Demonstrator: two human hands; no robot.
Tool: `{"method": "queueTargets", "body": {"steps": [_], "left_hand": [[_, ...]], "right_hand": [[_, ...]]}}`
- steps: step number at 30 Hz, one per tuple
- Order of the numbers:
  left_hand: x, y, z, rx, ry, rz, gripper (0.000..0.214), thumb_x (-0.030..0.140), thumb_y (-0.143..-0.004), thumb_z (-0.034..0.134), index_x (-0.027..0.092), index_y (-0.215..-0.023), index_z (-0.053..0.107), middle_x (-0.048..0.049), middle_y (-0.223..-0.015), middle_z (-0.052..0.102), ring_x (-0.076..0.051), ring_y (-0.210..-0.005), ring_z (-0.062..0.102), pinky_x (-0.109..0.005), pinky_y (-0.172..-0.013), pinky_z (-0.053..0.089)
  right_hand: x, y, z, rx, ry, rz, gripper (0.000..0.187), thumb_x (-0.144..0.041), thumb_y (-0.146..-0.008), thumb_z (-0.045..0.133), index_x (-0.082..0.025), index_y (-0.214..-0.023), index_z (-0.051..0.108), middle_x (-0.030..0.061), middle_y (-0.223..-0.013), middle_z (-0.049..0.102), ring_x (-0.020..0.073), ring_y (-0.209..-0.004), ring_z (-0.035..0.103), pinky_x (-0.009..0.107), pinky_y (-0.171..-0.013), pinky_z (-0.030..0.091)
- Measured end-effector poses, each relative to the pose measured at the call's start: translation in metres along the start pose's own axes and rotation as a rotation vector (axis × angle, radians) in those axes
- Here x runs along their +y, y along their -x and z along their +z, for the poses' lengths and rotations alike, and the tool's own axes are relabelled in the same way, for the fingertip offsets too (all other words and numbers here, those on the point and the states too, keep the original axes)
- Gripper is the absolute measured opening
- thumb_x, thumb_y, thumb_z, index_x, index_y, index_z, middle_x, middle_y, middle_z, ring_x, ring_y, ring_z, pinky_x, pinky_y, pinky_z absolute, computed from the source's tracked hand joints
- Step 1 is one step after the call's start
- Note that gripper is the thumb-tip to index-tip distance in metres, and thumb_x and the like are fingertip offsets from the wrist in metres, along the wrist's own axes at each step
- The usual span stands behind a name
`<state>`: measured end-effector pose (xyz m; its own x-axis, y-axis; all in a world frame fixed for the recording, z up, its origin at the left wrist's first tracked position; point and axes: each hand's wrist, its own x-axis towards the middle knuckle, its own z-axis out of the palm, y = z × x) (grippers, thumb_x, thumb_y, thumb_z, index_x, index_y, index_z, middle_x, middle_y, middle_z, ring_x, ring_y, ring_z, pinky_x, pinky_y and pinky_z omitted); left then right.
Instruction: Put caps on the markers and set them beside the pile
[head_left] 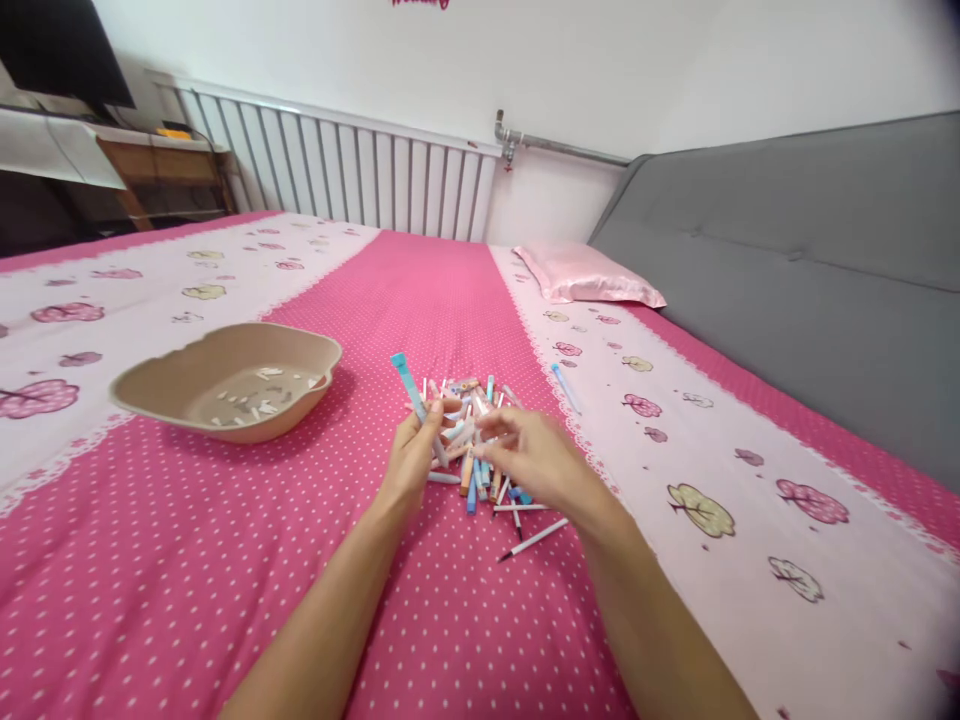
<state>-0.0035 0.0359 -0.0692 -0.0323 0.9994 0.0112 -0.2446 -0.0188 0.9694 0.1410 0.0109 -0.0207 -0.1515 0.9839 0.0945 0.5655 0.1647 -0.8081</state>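
A pile of several coloured pens (480, 470) lies on the pink dotted bedspread (420, 310) in front of me. My left hand (411, 458) is closed round a light blue pen (411, 388) that sticks up and to the left. My right hand (529, 455) hovers over the pile, its fingers pinched on the tip of a pen in the heap; which pen is unclear. A thin white pen (534, 540) lies loose just below the pile.
A beige shallow basin (229, 382) with small white bits inside sits to the left. A single blue pen (566, 388) lies apart on the right. A pink pillow (589, 275) and grey headboard (810, 270) stand at right; a radiator (337, 165) lines the far wall.
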Motion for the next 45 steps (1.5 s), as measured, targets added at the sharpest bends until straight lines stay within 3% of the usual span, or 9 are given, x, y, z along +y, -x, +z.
{"method": "queueTargets", "body": {"steps": [5,14,19,22,25,29,34,40,45], "left_hand": [[-0.002,0.001,-0.001,-0.060,-0.023,-0.007,0.042,0.053,-0.075,0.051,0.019,-0.094,0.065,-0.0051,-0.089,0.056,-0.013,-0.072,0.054,-0.021,-0.055,0.044],[-0.004,0.010,0.007,-0.243,-0.029,0.000,0.042,0.052,-0.075,0.051,0.019,-0.098,0.063,-0.0073,-0.094,0.058,-0.015,-0.071,0.058,-0.024,-0.055,0.046],[0.003,0.004,0.000,-0.160,0.059,0.146,0.041,0.043,-0.077,0.054,0.021,-0.112,0.054,-0.0083,-0.106,0.060,-0.016,-0.085,0.058,-0.028,-0.073,0.047],[0.016,-0.002,-0.015,-0.039,0.092,0.222,0.045,0.040,-0.076,0.057,0.021,-0.117,0.051,-0.0072,-0.100,0.063,-0.013,-0.079,0.059,-0.026,-0.071,0.046],[0.027,-0.004,-0.029,0.064,0.083,0.271,0.042,0.040,-0.073,0.061,0.019,-0.109,0.059,-0.0061,-0.092,0.066,-0.011,-0.074,0.059,-0.023,-0.068,0.045],[0.029,-0.004,-0.035,0.127,0.015,0.250,0.036,0.037,-0.065,0.068,0.017,-0.096,0.067,-0.0041,-0.081,0.067,-0.010,-0.067,0.058,-0.021,-0.062,0.044],[0.023,-0.006,-0.033,0.189,0.107,0.239,0.032,0.034,-0.062,0.071,0.015,-0.088,0.067,-0.0012,-0.074,0.065,-0.008,-0.062,0.057,-0.019,-0.056,0.043],[0.023,-0.007,-0.031,0.175,0.232,0.216,0.029,0.027,-0.060,0.073,0.014,-0.084,0.063,0.0011,-0.069,0.062,-0.006,-0.058,0.056,-0.017,-0.053,0.042],[0.023,-0.006,-0.029,0.166,0.292,0.178,0.029,0.025,-0.058,0.074,0.015,-0.083,0.062,0.0021,-0.066,0.062,-0.006,-0.055,0.056,-0.016,-0.050,0.041]], "right_hand": [[0.012,0.003,0.038,-0.080,-0.230,-0.016,0.025,-0.024,-0.072,0.061,-0.017,-0.096,0.061,0.0063,-0.087,0.067,0.0159,-0.075,0.064,0.029,-0.068,0.049],[0.007,0.009,0.022,-0.273,-0.435,0.070,0.007,-0.015,-0.073,0.056,-0.014,-0.077,0.062,0.0038,-0.071,0.064,0.0115,-0.063,0.059,0.025,-0.060,0.045],[0.012,0.008,0.024,-0.253,-0.390,0.057,0.011,-0.018,-0.073,0.056,-0.013,-0.081,0.062,0.0036,-0.072,0.064,0.0110,-0.063,0.059,0.024,-0.061,0.045],[0.017,0.010,0.026,-0.222,-0.287,0.013,0.017,-0.019,-0.074,0.055,-0.016,-0.087,0.064,0.0026,-0.072,0.064,0.0114,-0.063,0.059,0.023,-0.059,0.045],[0.020,0.013,0.027,-0.165,-0.129,-0.031,0.019,-0.020,-0.073,0.054,-0.019,-0.089,0.066,0.0016,-0.071,0.064,0.0125,-0.064,0.059,0.023,-0.059,0.044],[0.018,0.015,0.028,-0.136,-0.011,-0.070,0.023,-0.022,-0.074,0.054,-0.023,-0.092,0.068,0.0017,-0.070,0.065,0.0136,-0.062,0.059,0.024,-0.058,0.043],[0.015,0.013,0.022,-0.087,0.040,-0.039,0.023,-0.021,-0.076,0.052,-0.024,-0.090,0.070,-0.0001,-0.066,0.067,0.0136,-0.058,0.059,0.024,-0.055,0.040],[0.014,0.009,0.010,0.020,0.053,-0.065,0.025,-0.022,-0.079,0.046,-0.022,-0.089,0.069,0.0006,-0.071,0.066,0.0143,-0.063,0.058,0.024,-0.059,0.040],[0.019,0.007,0.006,0.026,-0.080,0.024,0.030,-0.029,-0.080,0.047,-0.018,-0.101,0.065,0.0038,-0.078,0.066,0.0158,-0.067,0.059,0.026,-0.058,0.042]]}}
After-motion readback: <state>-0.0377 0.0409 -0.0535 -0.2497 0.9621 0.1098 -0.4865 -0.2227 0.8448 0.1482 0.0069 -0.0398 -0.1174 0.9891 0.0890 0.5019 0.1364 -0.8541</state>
